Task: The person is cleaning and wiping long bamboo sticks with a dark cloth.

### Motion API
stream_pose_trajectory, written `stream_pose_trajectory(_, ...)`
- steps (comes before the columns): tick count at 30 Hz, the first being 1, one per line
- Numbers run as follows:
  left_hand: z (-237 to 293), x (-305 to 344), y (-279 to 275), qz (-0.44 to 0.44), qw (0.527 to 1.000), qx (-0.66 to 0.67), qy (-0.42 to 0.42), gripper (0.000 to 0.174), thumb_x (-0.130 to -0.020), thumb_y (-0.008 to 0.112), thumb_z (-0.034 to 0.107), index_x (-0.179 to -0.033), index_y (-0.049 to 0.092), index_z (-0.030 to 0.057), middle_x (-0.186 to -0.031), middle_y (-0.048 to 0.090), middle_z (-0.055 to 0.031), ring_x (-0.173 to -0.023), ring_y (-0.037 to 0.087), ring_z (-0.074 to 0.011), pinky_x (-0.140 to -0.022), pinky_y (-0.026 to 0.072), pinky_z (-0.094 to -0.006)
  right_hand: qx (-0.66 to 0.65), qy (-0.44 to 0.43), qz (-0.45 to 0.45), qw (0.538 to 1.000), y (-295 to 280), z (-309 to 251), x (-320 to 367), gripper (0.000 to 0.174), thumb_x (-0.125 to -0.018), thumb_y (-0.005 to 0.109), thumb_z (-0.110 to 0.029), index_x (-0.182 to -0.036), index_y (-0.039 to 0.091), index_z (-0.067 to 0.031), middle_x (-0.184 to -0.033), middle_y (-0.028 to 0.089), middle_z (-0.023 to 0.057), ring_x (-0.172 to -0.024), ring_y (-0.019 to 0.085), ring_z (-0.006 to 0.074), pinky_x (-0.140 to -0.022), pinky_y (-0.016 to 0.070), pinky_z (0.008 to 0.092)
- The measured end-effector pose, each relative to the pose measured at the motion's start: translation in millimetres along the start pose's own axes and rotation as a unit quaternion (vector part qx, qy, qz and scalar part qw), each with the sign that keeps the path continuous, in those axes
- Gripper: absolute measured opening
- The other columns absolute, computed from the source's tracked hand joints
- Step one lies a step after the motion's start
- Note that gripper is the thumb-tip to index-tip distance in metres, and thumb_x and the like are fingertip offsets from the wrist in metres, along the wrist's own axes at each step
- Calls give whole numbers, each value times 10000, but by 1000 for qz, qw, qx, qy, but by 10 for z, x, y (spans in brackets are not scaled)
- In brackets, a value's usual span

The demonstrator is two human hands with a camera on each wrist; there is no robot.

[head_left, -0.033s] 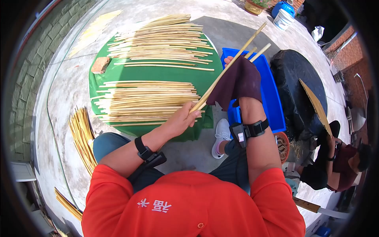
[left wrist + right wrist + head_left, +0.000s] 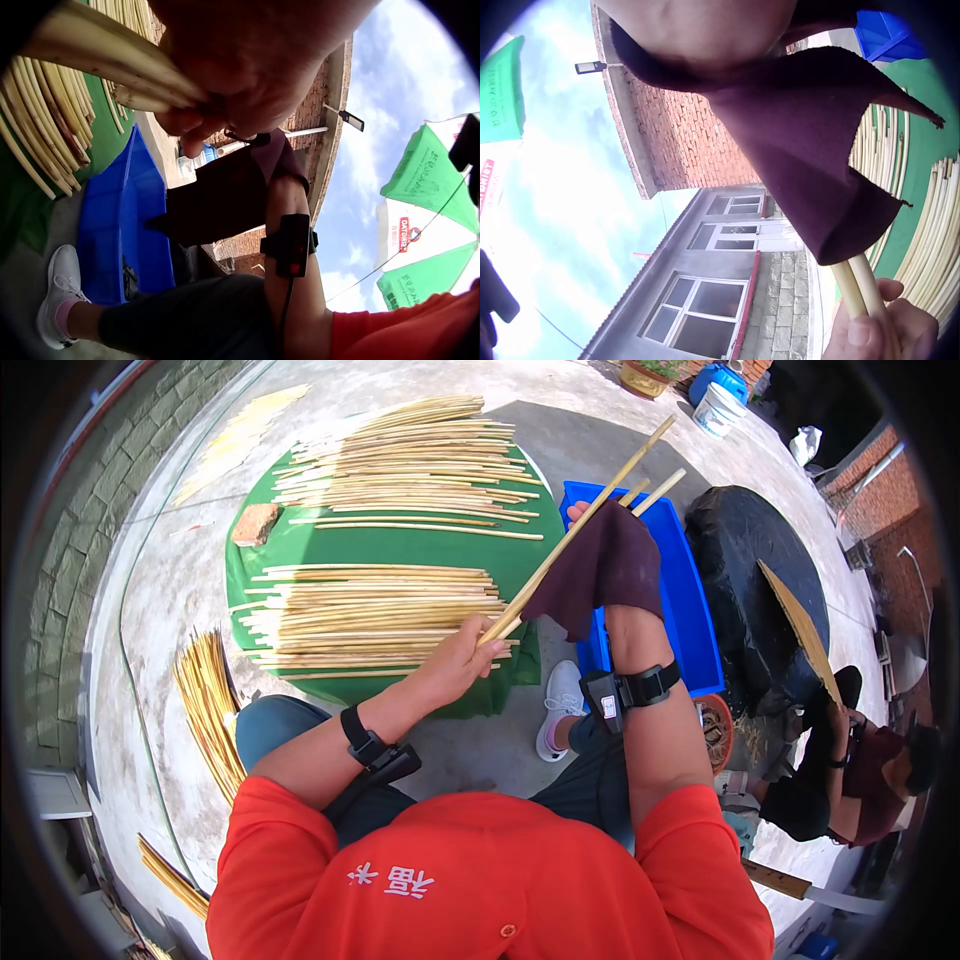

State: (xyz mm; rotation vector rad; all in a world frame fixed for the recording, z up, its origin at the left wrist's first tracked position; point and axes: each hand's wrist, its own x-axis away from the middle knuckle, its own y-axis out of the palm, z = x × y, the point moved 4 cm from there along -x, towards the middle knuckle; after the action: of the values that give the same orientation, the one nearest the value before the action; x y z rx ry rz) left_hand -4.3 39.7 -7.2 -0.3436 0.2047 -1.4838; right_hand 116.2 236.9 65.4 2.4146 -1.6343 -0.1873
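Observation:
My left hand (image 2: 466, 660) grips the near ends of a few peeled, pale yellow stalks (image 2: 590, 515), thumb on top. They slant up and away to the right, one reaching farther than the others. A dark purple cloth (image 2: 607, 565) drapes over their middle, and my right hand (image 2: 577, 512) holds it round them. Most of that hand is hidden under the cloth; only fingertips show past its far left edge. In the right wrist view, the cloth (image 2: 802, 142) hangs with a loose corner, and the stalks (image 2: 859, 289) come out below it into the left hand's fingers.
Rows of similar stalks (image 2: 380, 610) lie on a green-covered round table (image 2: 515, 680), with a brick (image 2: 254, 525) at its left. A blue tub (image 2: 690, 600) stands below the right forearm, beside a black-covered round object (image 2: 760, 580). Another person (image 2: 870, 770) sits at the right.

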Motion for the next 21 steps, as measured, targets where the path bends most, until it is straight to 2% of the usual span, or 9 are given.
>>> stream_pose_trajectory(5,2,3,-134,46,998,-35,29,187,-934,425,229,-1003,420,56,-609,491,-5,-475,442,-82,-439,359,-230,17,-14,-28,999,142,-1,44,172,-791,589,-168,-832,642,-10,-743,636,88,-690,585,176,-604,435,301)
stream_pose_trajectory(7,36,37,-193,21,1000,0,-12,177,-927,440,219,-997,432,56,-610,486,0,-434,407,-67,-403,331,-216,268,-212,-38,939,142,55,-82,172,-816,549,-153,-844,603,7,-754,618,113,-703,576,192,-603,431,316)
stream_pose_trajectory(10,-29,26,-188,18,995,86,-43,172,-931,433,223,-991,441,62,-605,476,-1,-403,370,-56,-377,304,-195,145,-143,-33,978,12,250,-303,154,-819,533,-135,-874,575,2,-794,608,142,-722,571,204,-615,431,336)
stream_pose_trajectory(14,-33,38,-199,-7,977,193,-87,203,-948,389,261,-974,454,71,-597,472,-14,-396,350,-56,-375,298,-185,194,-127,16,973,126,-93,-47,179,-817,527,-163,-892,572,-7,-848,610,160,-732,571,205,-630,435,340)
stream_pose_trajectory(16,-44,47,-229,-9,968,239,-78,264,-960,341,307,-961,458,71,-598,479,-27,-390,339,-58,-373,294,-178,516,-232,92,820,118,-171,-39,201,-823,517,-206,-879,578,-23,-837,613,140,-728,576,197,-628,437,344)
stream_pose_trajectory(17,-41,51,-239,-9,968,238,-79,264,-960,341,307,-961,458,71,-598,479,-27,-390,339,-58,-373,294,-178,515,-232,92,820,170,-300,25,201,-823,517,-206,-879,578,-23,-837,613,140,-728,576,197,-628,437,344)
stream_pose_trajectory(19,-16,58,-251,-18,967,244,-68,300,-962,317,331,-958,458,66,-600,486,-33,-388,333,-59,-374,292,-176,779,-137,-113,601,428,-469,211,197,-826,512,-204,-882,582,-28,-820,610,129,-739,585,198,-644,451,344)
stream_pose_trajectory(20,-14,59,-250,-19,967,243,-68,300,-962,317,331,-958,458,66,-600,486,-33,-388,333,-59,-374,292,-176,779,-137,-112,601,425,-446,262,197,-826,512,-204,-882,582,-28,-820,610,129,-739,585,198,-644,451,344)
stream_pose_trajectory(21,-23,61,-240,-17,969,237,-75,304,-963,315,332,-959,461,65,-600,485,-33,-388,334,-59,-376,292,-176,739,-167,-101,645,419,-427,313,194,-820,516,-186,-902,579,-22,-831,609,126,-763,590,201,-676,459,340)
